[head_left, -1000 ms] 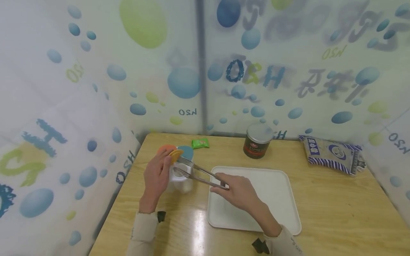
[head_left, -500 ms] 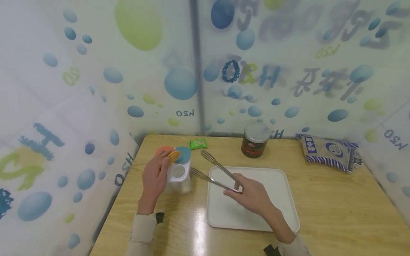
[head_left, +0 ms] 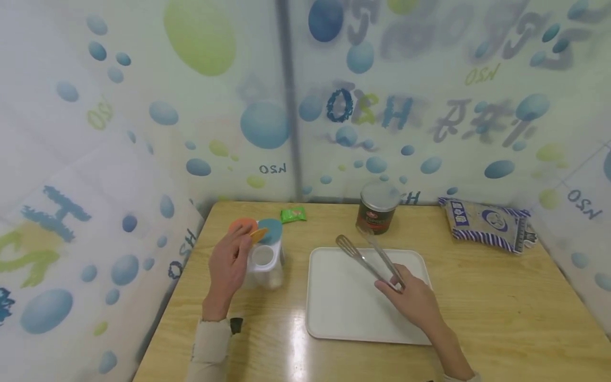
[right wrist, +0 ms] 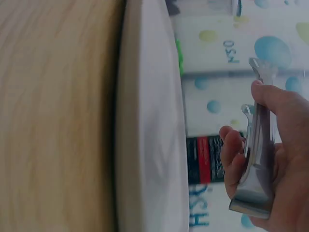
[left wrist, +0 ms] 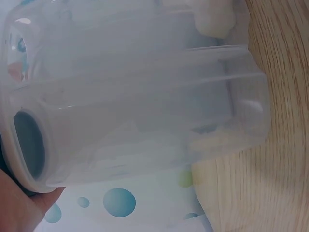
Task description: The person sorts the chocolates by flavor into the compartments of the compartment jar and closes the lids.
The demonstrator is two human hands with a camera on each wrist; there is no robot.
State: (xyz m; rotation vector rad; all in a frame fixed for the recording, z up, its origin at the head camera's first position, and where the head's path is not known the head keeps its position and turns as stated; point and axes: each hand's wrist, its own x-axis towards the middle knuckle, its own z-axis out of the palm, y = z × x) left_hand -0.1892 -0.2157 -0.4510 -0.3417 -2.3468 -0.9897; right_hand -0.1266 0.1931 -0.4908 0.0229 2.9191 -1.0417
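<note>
My left hand (head_left: 226,269) pinches the raised yellow lid (head_left: 259,235) of a clear plastic container (head_left: 270,277). Beside that lid are an orange lid (head_left: 243,224) and a blue lid (head_left: 271,229); the round opening (head_left: 262,256) in front is uncovered. In the left wrist view, a whitish lump (left wrist: 215,19) shows inside near the container's bottom. My right hand (head_left: 416,300) grips metal tongs (head_left: 367,265) over the white tray (head_left: 329,318). The tongs' arms are spread, with nothing between their tips; the right wrist view shows thumb and fingers round the handle.
At the back edge lies a small green packet (head_left: 293,214). A dark can (head_left: 377,215) with a grey lid stands behind the tray. A blue-and-white striped bag (head_left: 484,225) lies at the back right. Printed walls (head_left: 238,132) enclose the table (head_left: 501,307).
My right hand has drawn the tongs away from the container, rightward over the tray, and their arms have turned to point farther back. My left hand keeps its hold on the yellow lid.
</note>
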